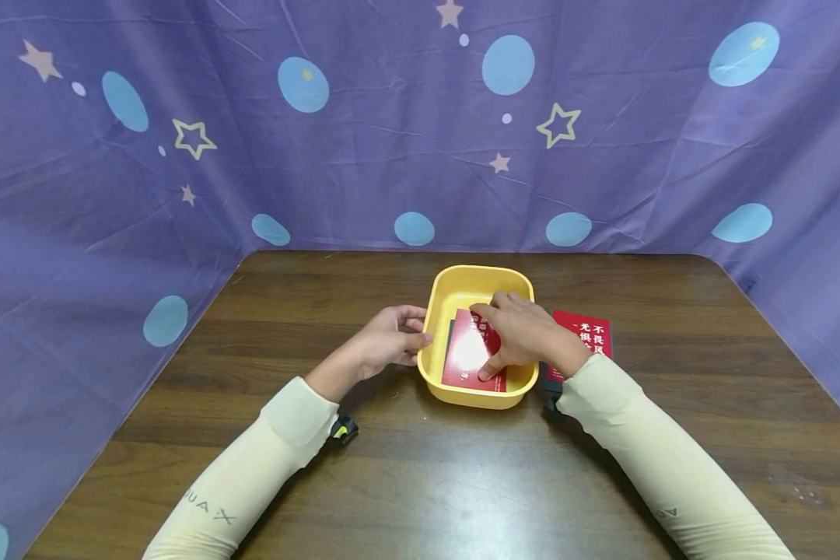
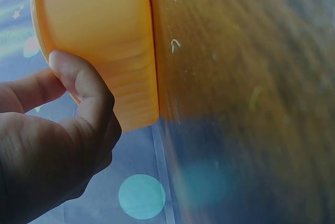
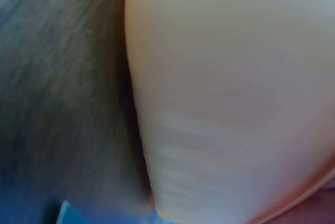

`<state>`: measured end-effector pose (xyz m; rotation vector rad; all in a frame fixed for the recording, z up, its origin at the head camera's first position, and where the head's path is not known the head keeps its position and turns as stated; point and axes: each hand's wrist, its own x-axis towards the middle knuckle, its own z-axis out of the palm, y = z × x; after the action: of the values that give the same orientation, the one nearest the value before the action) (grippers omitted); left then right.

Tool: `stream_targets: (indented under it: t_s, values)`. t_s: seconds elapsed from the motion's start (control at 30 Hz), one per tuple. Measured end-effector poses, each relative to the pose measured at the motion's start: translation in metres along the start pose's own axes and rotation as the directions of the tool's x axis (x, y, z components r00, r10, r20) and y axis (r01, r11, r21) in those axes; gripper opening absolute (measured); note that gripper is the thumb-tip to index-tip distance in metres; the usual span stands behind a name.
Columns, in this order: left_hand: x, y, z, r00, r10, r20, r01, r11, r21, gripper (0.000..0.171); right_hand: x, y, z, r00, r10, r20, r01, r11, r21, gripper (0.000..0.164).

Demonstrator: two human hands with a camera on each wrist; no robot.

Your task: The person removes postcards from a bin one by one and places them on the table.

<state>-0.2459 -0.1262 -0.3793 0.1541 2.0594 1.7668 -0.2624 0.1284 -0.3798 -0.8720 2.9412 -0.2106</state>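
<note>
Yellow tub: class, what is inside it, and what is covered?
Inside the yellow tub is a red booklet, with a dark green edge showing at its left. The right hand hides part of the booklet. Anything else under booklet or hand cannot be seen.

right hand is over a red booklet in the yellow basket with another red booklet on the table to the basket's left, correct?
Only the side is wrong: the other red booklet lies on the table to the right of the yellow basket, as the head view shows.
</note>
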Motion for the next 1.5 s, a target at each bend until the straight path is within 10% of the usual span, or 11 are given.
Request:
stream_targets:
  t_s: [0.57,1.0,1.5]
  values:
    - [-0.002,0.000,-0.002,1.000,-0.005,0.008,0.005,1.000,0.002,0.052,0.002,0.001,-0.004,0.995,-0.033,-0.098,0.047,0.989,0.138,0.076]
    - [-0.002,0.001,-0.001,1.000,-0.010,0.008,0.010,1.000,0.007,0.052,0.002,0.006,-0.013,0.962,-0.130,-0.242,0.216,0.902,0.374,0.022]
    - [-0.001,0.001,0.001,1.000,-0.005,0.003,0.005,1.000,0.001,0.054,-0.007,0.008,-0.028,0.947,-0.092,-0.308,0.221,0.883,0.415,0.022]
